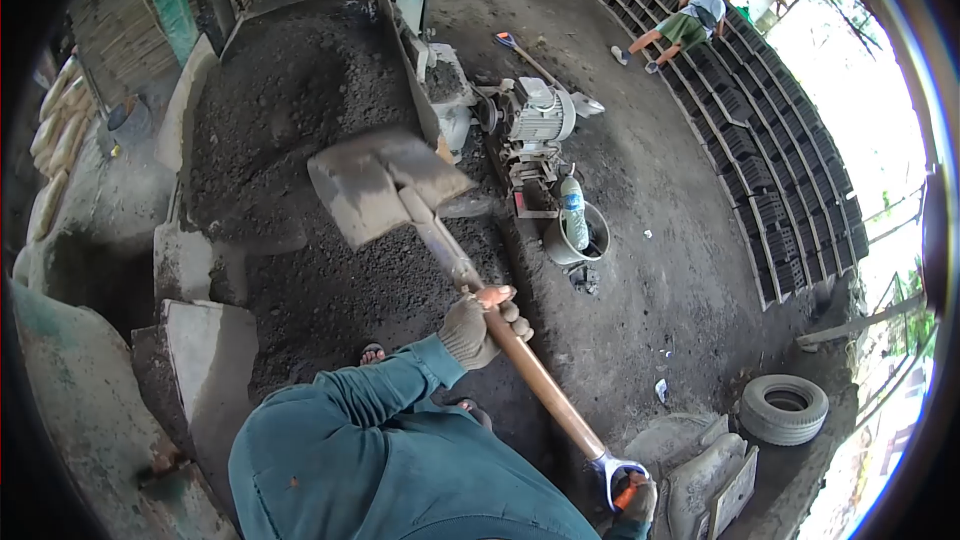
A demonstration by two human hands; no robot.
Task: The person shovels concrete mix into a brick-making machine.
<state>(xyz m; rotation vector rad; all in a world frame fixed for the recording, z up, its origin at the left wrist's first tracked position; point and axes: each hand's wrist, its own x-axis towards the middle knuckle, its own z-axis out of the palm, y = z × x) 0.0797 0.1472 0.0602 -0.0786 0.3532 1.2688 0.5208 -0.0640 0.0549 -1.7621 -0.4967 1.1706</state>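
Note:
A shovel (535, 377) crosses the middle of the view, held slanting in front of my body. Its wide grey blade (365, 190) hangs over dark, crumbly material (300, 70), with no load showing on the visible face. My left hand (478, 328), in a worn beige glove with a bare thumb tip, is closed around the shaft below the blade. At the other end, my right hand (637, 500) grips the D-shaped handle (615, 470), partly cut off by the lower edge.
An electric motor (538, 115) stands right of the dark heap, near a bucket (578, 240) with a plastic bottle (573, 208). Another shovel (540, 68) lies behind. A person (690, 25) bends at racks of dark blocks (760, 160). A tire (784, 408) lies lower right.

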